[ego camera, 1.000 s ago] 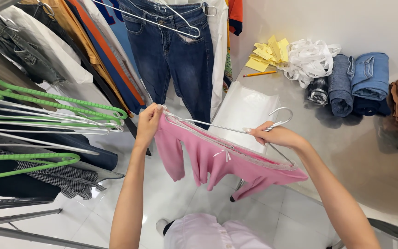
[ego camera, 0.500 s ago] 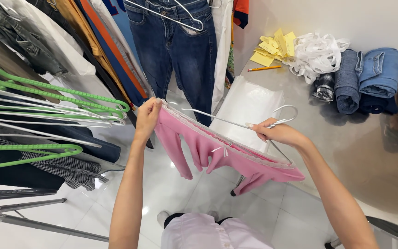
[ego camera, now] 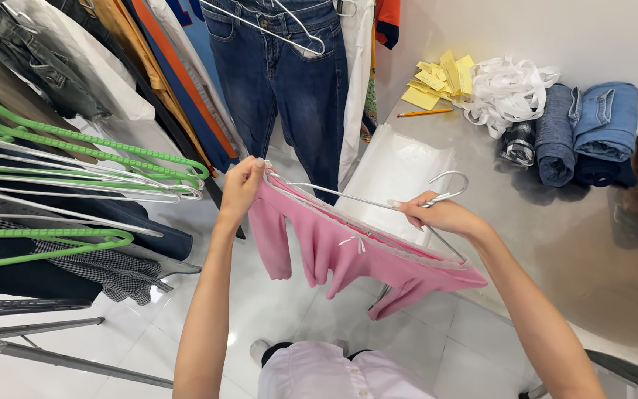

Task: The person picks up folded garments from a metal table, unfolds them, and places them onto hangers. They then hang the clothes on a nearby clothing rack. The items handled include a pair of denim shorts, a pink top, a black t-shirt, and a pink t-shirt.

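Observation:
A pink knitted top (ego camera: 348, 251) hangs on a silver wire hanger (ego camera: 407, 201), held out flat in front of me. My left hand (ego camera: 241, 185) pinches the left end of the hanger together with the pink fabric at the shoulder. My right hand (ego camera: 441, 214) grips the hanger just below its hook. The sleeves of the pink top droop toward the white floor.
A clothes rack on the left carries green hangers (ego camera: 75, 148) and dark garments. Blue jeans (ego camera: 289, 81) hang straight ahead. A grey table (ego camera: 570, 244) on the right holds a clear plastic bag (ego camera: 400, 170), yellow notes (ego camera: 437, 77), a pencil (ego camera: 424, 113), white straps (ego camera: 507, 89) and rolled jeans (ego camera: 585, 133).
Both hands have kept their hold on the hanger and pink top. The garment has shifted slightly to the left and a little higher in view.

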